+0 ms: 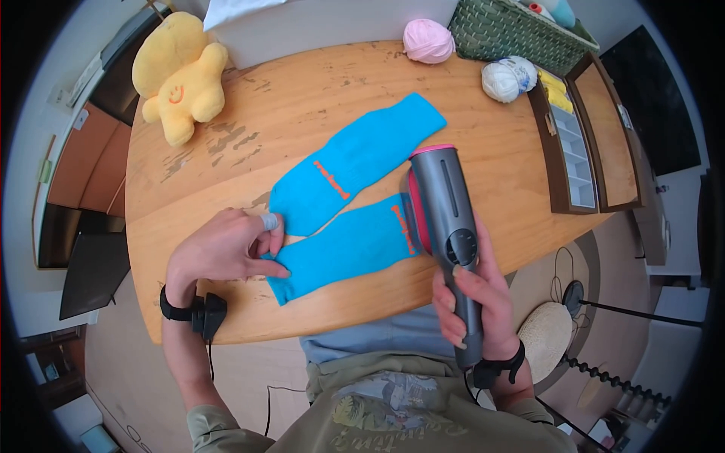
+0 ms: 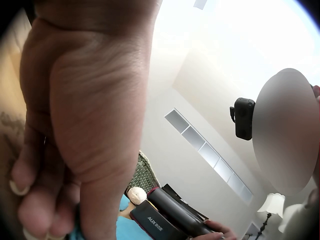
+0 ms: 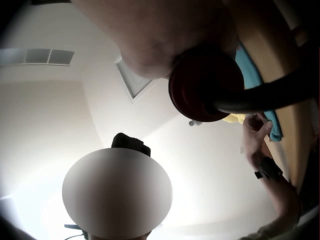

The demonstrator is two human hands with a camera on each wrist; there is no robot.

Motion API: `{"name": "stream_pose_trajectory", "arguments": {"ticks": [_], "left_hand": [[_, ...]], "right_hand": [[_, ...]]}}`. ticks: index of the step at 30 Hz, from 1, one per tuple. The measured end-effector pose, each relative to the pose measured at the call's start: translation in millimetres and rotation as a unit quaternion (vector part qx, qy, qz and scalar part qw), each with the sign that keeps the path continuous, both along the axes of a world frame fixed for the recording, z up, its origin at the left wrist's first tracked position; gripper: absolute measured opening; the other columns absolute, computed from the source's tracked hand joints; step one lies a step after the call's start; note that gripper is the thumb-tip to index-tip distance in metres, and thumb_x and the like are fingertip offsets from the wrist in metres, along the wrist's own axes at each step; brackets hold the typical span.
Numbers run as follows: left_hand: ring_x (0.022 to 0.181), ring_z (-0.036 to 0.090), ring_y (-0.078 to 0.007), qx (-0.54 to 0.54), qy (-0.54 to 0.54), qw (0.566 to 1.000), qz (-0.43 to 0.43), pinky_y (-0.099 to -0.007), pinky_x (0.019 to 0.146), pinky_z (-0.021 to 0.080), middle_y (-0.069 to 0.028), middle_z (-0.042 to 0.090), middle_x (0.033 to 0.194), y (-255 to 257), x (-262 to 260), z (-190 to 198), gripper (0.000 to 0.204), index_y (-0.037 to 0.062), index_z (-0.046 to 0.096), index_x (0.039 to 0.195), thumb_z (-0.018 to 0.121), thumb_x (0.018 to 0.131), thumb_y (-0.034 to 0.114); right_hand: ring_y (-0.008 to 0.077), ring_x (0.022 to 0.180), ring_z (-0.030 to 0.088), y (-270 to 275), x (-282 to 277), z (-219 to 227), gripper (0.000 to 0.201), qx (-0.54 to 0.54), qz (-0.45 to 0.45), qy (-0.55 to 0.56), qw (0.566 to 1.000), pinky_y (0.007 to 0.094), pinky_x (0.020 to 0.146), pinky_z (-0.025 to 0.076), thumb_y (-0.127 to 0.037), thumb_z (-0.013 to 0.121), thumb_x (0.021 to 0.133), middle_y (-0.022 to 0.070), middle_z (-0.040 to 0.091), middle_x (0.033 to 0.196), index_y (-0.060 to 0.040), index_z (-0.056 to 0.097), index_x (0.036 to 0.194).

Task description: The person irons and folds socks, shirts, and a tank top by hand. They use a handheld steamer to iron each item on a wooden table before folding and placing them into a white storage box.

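Two bright blue socks with orange lettering lie side by side on a wooden table. My left hand pinches the left end of the near sock between thumb and fingers. The far sock lies flat just beyond it. In my right hand is the handle of a grey handheld garment steamer with a pink-edged head. Its head overlaps the right end of the near sock, hiding that end. The left wrist view shows the steamer beyond the left thumb; the right wrist view shows the handle's round base with its cord.
A yellow plush toy sits at the table's back left. Pink yarn, white yarn and a green woven basket stand at the back right. An open wooden box with compartments lies at the right edge.
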State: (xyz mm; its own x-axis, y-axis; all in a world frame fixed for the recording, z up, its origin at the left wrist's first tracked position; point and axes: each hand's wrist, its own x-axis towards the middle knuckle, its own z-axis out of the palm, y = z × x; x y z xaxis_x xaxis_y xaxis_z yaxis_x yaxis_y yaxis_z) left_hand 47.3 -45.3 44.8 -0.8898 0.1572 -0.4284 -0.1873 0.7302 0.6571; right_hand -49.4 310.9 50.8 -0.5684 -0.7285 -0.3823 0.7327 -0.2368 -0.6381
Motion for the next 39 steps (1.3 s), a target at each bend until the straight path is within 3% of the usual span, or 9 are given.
{"name": "stream_pose_trajectory", "arguments": {"ticks": [25, 28, 30, 35, 39], "left_hand": [[0.057, 0.060, -0.0217, -0.006, 0.002, 1.000, -0.008, -0.0357, 0.056, 0.041, -0.0022, 0.058, 0.060, 1, 0, 3, 0.042, 0.0095, 0.057, 0.086, 0.090, 0.081, 0.034], [0.056, 0.062, -0.0210, 0.002, -0.006, 1.000, -0.002, -0.0350, 0.056, 0.042, -0.0019, 0.058, 0.059, 1, 0, 2, 0.042, 0.0092, 0.057, 0.086, 0.091, 0.081, 0.034], [0.055, 0.064, -0.0203, 0.007, -0.011, 1.000, -0.001, -0.0341, 0.056, 0.042, -0.0015, 0.059, 0.058, 1, 0, 3, 0.043, 0.0090, 0.057, 0.086, 0.091, 0.081, 0.035], [0.054, 0.067, -0.0186, 0.018, -0.025, 0.999, 0.009, -0.0319, 0.053, 0.044, -0.0023, 0.061, 0.058, 2, -1, 4, 0.042, 0.0084, 0.057, 0.086, 0.090, 0.083, 0.033], [0.053, 0.069, -0.0186, 0.027, -0.028, 0.999, 0.020, -0.0308, 0.051, 0.045, -0.0033, 0.063, 0.059, 1, 0, 2, 0.041, 0.0081, 0.057, 0.086, 0.090, 0.083, 0.032]], "right_hand": [[0.0110, 0.044, 0.045, 20, -32, 2, 0.061, 0.022, -0.171, 0.058, 0.983, 0.0240, 0.033, 0.037, -0.016, 0.043, 0.109, 0.0110, 0.050, 0.080, -0.0261, 0.022, 0.165], [0.0116, 0.043, 0.045, 15, -16, 19, 0.067, 0.012, -0.148, 0.074, 0.986, 0.0245, 0.033, 0.037, -0.015, 0.045, 0.108, 0.0117, 0.050, 0.079, -0.0262, 0.016, 0.167], [0.0152, 0.044, 0.052, 6, 1, 23, 0.081, -0.022, -0.127, 0.066, 0.989, 0.0267, 0.033, 0.041, -0.010, 0.052, 0.105, 0.0145, 0.054, 0.080, -0.0272, 0.006, 0.170], [0.0169, 0.047, 0.055, -12, 30, 22, 0.087, -0.010, 0.081, 0.031, 0.996, 0.0296, 0.039, 0.047, -0.007, 0.052, 0.104, 0.0166, 0.056, 0.085, -0.0286, -0.001, 0.170], [0.0156, 0.051, 0.058, -36, 42, 9, 0.092, -0.041, 0.211, 0.004, 0.977, 0.0300, 0.047, 0.049, -0.008, 0.053, 0.108, 0.0105, 0.059, 0.081, -0.0283, -0.013, 0.168]]}}
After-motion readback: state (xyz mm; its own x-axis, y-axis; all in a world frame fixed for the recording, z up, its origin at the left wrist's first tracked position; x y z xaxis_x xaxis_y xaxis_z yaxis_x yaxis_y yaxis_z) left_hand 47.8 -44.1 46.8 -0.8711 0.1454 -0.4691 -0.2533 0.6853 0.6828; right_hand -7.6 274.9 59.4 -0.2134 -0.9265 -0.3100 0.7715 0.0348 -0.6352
